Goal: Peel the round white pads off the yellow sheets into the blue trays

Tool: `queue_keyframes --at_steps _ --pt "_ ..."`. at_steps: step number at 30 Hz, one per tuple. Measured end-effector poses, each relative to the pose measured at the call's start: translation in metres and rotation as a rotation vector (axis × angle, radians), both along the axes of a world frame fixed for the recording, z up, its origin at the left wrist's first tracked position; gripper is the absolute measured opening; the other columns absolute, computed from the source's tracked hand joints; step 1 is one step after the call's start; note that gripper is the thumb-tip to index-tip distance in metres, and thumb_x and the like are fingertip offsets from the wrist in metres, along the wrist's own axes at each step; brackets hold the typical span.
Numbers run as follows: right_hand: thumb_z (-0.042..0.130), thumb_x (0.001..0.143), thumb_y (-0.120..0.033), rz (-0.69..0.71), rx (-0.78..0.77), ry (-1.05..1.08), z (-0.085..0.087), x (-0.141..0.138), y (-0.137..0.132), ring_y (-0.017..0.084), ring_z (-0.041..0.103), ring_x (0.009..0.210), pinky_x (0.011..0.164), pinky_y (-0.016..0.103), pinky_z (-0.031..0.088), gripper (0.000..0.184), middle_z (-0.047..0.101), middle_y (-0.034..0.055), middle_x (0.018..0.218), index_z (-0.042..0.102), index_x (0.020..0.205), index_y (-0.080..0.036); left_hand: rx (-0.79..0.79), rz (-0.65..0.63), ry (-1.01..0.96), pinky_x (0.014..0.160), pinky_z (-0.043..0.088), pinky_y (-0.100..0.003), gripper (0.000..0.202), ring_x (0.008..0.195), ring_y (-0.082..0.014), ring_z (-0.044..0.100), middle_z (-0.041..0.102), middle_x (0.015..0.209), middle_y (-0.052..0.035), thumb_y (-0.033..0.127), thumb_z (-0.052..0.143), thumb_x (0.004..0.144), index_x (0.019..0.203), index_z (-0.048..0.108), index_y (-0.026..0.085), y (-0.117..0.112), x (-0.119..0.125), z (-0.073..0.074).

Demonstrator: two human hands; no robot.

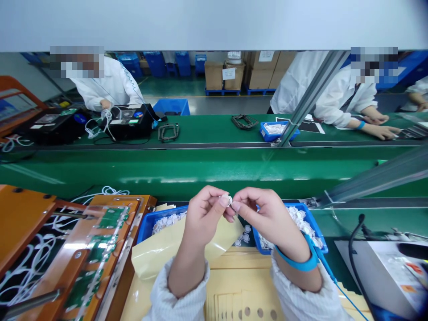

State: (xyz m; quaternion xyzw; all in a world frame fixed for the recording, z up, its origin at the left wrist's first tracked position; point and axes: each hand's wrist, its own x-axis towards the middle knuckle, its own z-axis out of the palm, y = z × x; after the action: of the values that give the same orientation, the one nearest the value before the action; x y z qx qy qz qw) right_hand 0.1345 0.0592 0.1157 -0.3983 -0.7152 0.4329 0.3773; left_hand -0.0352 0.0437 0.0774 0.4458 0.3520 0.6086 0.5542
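Observation:
In the head view my left hand [203, 216] and my right hand [262, 214] meet at the middle, fingertips nearly touching. Between thumb and fingers, my left hand grips a small white round part [229, 200]. The thumb and forefinger of my right hand pinch at that part's right edge. Below them lies a glossy yellowish sheet [160, 254], partly covered by my left wrist. Small white round pieces fill a left blue bin [144, 228] and a right blue bin [317, 225]. Several loose pieces [245, 234] lie between the bins.
Stacked yellow sheets [240, 272] with round spots lie in front of me. An orange fixture [127, 240] with green circuit boards stands left. Right are a metal post [368, 174] and a white box [377, 267]. Co-workers sit across the green conveyor [214, 167]. A blue wrist strap's cord trails right.

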Motion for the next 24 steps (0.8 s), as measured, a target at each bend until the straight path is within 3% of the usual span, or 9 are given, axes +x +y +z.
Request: queue_keyframes --at_steps 11,17,24 --pt "0.064 0.093 -0.023 -0.091 0.069 -0.069 -0.004 0.003 0.002 0.013 0.056 0.056 0.054 0.025 0.04 0.016 0.064 -0.0027 0.062 0.074 0.08 -0.02 0.053 0.066 0.189 0.062 0.059 -0.02 0.025 0.067 -0.0135 0.072 0.077 0.077 -0.0041 0.041 0.078 0.096 0.092 0.078 0.017 0.004 -0.007 -0.006" --pt "0.064 0.094 -0.023 -0.126 0.077 -0.103 -0.007 0.004 0.005 0.015 0.062 0.061 0.056 0.026 0.043 0.015 0.07 -0.0004 0.067 0.076 0.084 -0.02 0.011 0.082 0.259 0.064 0.061 -0.023 0.024 0.069 -0.0152 0.073 0.077 0.083 -0.0047 0.036 0.079 0.094 0.11 0.083 0.018 0.005 -0.009 -0.008" --pt "0.069 0.093 -0.025 -0.142 0.062 -0.093 -0.009 0.001 0.007 0.017 0.067 0.065 0.06 0.026 0.049 0.01 0.074 0.0006 0.072 0.077 0.088 -0.022 -0.026 0.123 0.274 0.066 0.06 -0.023 0.019 0.072 -0.0159 0.072 0.077 0.085 -0.0043 0.032 0.079 0.091 0.105 0.084 0.02 0.008 -0.007 -0.008"
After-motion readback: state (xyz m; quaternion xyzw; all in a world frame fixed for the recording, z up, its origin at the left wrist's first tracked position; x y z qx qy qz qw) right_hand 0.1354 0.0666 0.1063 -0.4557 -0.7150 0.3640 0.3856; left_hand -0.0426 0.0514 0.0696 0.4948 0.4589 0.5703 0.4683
